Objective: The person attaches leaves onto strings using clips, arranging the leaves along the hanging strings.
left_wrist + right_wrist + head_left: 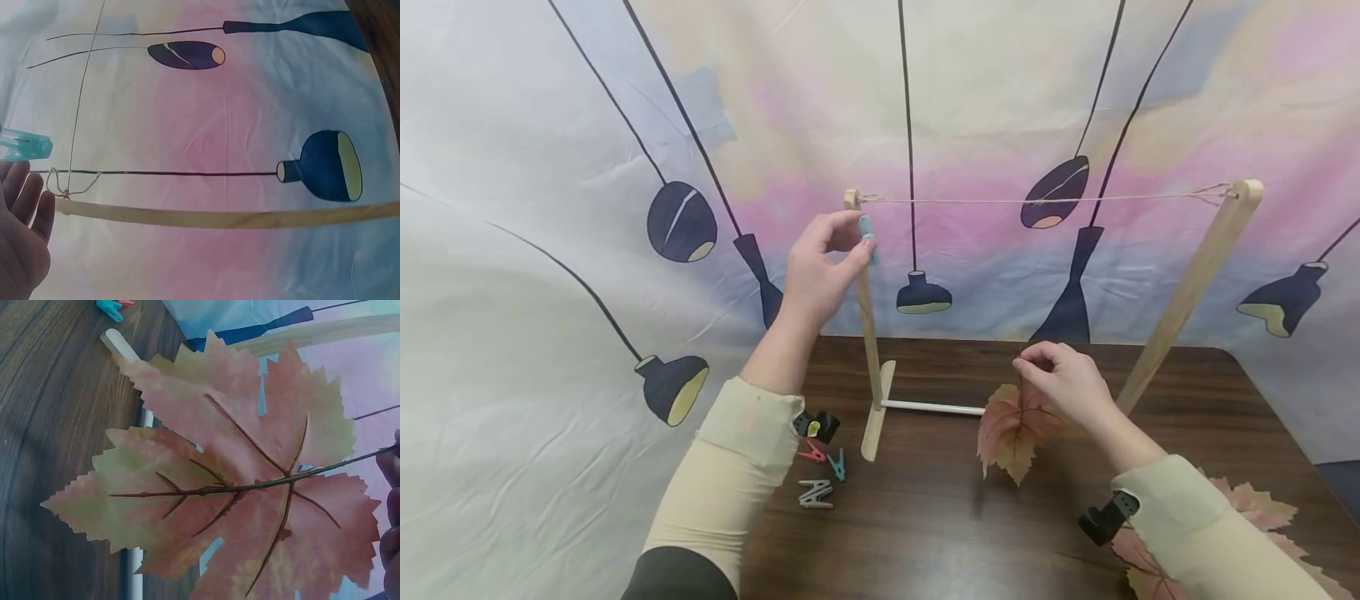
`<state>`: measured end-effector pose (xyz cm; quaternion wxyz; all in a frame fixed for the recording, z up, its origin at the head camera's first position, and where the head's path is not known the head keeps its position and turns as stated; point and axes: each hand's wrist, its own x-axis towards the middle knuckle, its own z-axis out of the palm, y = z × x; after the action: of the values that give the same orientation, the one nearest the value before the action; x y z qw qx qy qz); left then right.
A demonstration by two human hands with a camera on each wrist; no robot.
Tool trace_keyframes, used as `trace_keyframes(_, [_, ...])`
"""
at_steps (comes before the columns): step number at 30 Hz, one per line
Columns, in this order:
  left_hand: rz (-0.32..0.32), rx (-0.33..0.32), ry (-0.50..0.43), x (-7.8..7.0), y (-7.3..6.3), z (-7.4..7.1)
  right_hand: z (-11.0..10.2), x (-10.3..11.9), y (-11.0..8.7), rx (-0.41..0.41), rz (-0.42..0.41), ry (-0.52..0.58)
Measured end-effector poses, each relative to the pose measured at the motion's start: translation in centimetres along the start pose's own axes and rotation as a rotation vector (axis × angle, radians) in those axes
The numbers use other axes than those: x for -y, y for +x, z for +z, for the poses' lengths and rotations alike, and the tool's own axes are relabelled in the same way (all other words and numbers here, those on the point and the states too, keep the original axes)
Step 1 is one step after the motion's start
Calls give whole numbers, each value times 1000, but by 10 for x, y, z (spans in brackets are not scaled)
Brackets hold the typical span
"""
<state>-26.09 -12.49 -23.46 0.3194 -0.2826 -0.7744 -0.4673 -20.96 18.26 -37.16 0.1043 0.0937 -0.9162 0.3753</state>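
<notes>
Left hand (822,265) pinches teal clip (867,237), near upright, below left end of string (958,201). Right hand (1067,385) pinches leaf (1015,427) by its stem (340,465); leaf hangs tip-down, well below string, right of clip. Left hand nearer string.
</notes>
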Motion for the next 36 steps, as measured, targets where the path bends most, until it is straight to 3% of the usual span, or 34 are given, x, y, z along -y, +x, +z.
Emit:
trace_keyframes(9, [10, 20, 42, 0, 10, -7, 9, 7, 13, -42, -121, -20])
trace_keyframes(16, [-79, 93, 110, -7, 24, -7, 10, 23, 31, -61, -214, -38])
trace_keyframes(20, [-113, 127, 129, -11, 32, -7, 9, 34, 41, -34, -224, -67])
trace_keyframes(26, [-90, 129, 128, -11, 38, -1, 5, 45, 51, 1, -212, -65])
trace_keyframes(30, [-99, 115, 78, -11, 41, 2, 4, 53, 55, -5, -223, -52])
trace_keyframes(36, [-195, 92, -53, -14, 47, 4, 6, 66, 63, -1, -242, -47])
